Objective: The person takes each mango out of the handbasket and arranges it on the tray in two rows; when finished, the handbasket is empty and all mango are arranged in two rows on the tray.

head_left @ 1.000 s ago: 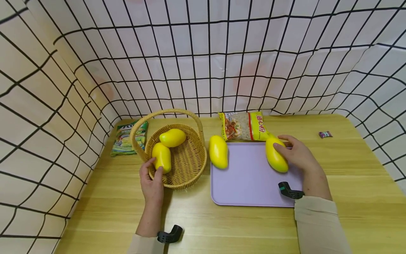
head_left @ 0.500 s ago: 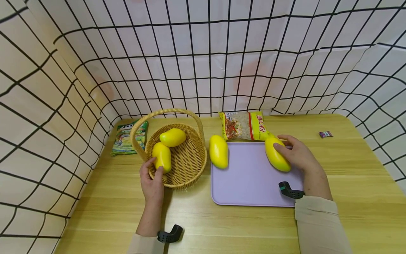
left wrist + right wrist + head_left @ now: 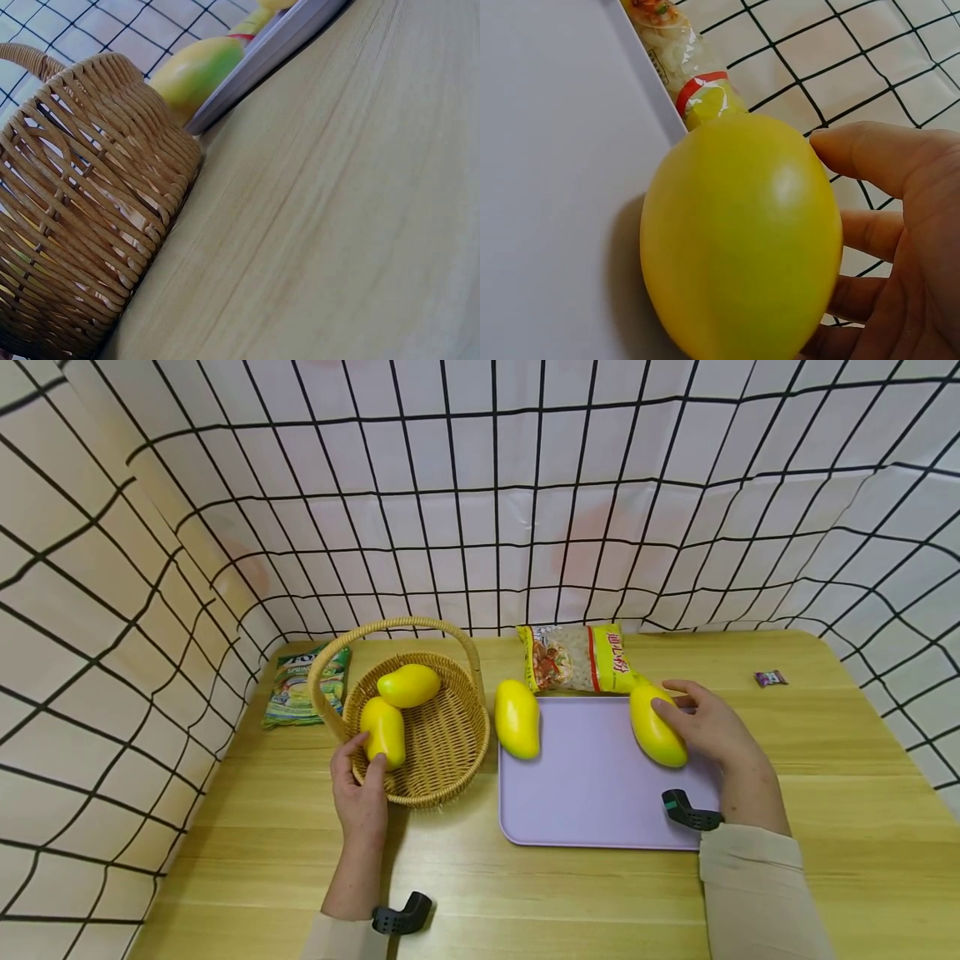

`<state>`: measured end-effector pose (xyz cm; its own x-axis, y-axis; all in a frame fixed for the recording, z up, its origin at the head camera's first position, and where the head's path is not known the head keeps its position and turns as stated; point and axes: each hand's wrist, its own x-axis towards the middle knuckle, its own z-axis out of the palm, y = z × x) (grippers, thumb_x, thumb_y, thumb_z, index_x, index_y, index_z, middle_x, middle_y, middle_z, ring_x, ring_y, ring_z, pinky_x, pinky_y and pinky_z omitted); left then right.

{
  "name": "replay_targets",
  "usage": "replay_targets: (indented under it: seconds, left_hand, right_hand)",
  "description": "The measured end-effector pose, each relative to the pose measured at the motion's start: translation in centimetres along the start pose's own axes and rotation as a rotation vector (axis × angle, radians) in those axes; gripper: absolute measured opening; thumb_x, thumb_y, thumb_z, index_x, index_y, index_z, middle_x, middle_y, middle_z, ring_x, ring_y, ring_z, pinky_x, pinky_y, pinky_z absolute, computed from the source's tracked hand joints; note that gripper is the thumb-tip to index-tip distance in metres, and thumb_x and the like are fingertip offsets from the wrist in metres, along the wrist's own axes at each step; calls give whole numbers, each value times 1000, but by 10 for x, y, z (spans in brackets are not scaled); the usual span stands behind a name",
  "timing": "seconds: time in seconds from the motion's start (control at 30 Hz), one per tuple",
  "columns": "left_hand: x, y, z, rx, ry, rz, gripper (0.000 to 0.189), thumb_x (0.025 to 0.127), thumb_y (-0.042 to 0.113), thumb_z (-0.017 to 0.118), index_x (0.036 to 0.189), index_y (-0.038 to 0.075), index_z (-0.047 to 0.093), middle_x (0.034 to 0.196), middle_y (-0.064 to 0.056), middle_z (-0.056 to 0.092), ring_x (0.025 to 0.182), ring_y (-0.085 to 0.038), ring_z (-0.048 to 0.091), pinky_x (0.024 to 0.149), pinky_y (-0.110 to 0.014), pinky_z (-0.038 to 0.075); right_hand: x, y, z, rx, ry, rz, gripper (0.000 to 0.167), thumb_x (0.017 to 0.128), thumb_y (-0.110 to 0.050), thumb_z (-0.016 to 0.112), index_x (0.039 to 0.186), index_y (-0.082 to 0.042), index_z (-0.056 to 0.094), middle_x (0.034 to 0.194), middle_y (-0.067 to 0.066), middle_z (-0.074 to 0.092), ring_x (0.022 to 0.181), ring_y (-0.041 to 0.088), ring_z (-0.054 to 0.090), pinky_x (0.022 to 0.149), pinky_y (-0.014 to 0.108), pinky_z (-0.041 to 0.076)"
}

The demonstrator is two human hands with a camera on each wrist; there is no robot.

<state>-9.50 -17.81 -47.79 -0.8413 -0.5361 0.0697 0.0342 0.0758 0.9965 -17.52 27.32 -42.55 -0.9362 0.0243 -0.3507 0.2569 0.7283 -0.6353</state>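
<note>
My left hand (image 3: 361,797) reaches over the near left rim of a wicker basket (image 3: 442,752), with thumb and fingertips about the near end of a yellow mango (image 3: 384,727). A second mango (image 3: 408,685) lies behind it in the basket. Over the right end of a lilac tray (image 3: 585,793), my right hand (image 3: 712,727) holds another mango (image 3: 655,727), thumb on its upper side; it looks tilted. The right wrist view shows that mango's rounded end (image 3: 739,240) close up, fingers partly behind it. One more mango (image 3: 517,718) rests across the tray's left edge.
A yellow food bag (image 3: 573,658) with a clear window lies behind the tray. Left of the basket is a green candy bag (image 3: 300,689). A small purple wrapped candy (image 3: 769,677) sits far right on the wooden table (image 3: 525,902). Grid-patterned cloth surrounds the back and sides.
The mango in my right hand has shifted a little and turned slightly, its near end now farther right. My left hand and the basket have stayed in place.
</note>
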Motion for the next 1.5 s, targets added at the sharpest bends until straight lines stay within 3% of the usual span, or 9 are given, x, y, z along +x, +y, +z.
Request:
replay_targets:
  seconds: [0.53, 0.7, 0.9, 1.1, 1.33, 1.5]
  left_hand:
    - [0, 0, 0, 4, 3, 7, 37, 95, 3, 58, 131, 2, 59, 144, -11, 45, 139, -24, 41, 109, -32, 34]
    - [0, -1, 0, 0, 6, 4, 37, 94, 3, 58, 131, 2, 60, 143, -11, 44, 139, -23, 41, 112, -36, 33]
    - [0, 1, 0, 3, 9, 7, 36, 94, 2, 59, 130, 2, 60, 142, -11, 45, 138, -24, 42, 110, -32, 34]
    - [0, 1, 0, 10, 11, 11, 36, 93, 2, 59, 130, 3, 60, 142, -12, 46, 137, -24, 43, 108, -29, 34]
    - [0, 1, 0, 7, 11, 13, 36, 94, 2, 59, 130, 2, 60, 142, -12, 46, 137, -24, 43, 107, -29, 34]
    - [0, 1, 0, 3, 17, 22, 37, 93, 1, 59, 130, 2, 61, 142, -12, 46, 137, -25, 43, 108, -29, 34]
  right_hand:
    - [-4, 0, -3, 28, 17, 20, 90, 96, -74, 40, 165, -20, 19, 161, 27, 31, 140, 53, 33, 108, 72, 33]
    - [-10, -7, -7, 1, 74, 10, 86, 98, -70, 42, 164, -20, 20, 162, 25, 32, 141, 52, 34, 107, 72, 37]
    - [-25, -24, -17, -16, 153, -53, 89, 94, -75, 41, 164, -23, 22, 163, 23, 31, 144, 52, 32, 107, 72, 36]
    - [-48, -52, -16, 17, 189, -178, 79, 97, -66, 49, 161, -24, 31, 160, 21, 39, 142, 51, 37, 110, 70, 35]
    - [-67, -89, 10, 23, 194, -479, 56, 100, -34, 63, 150, -10, 49, 149, 17, 51, 135, 41, 48, 111, 62, 39]
    - [-71, -113, 42, -22, 89, -574, 54, 98, -34, 67, 147, -16, 53, 148, 9, 54, 130, 40, 56, 105, 59, 47]
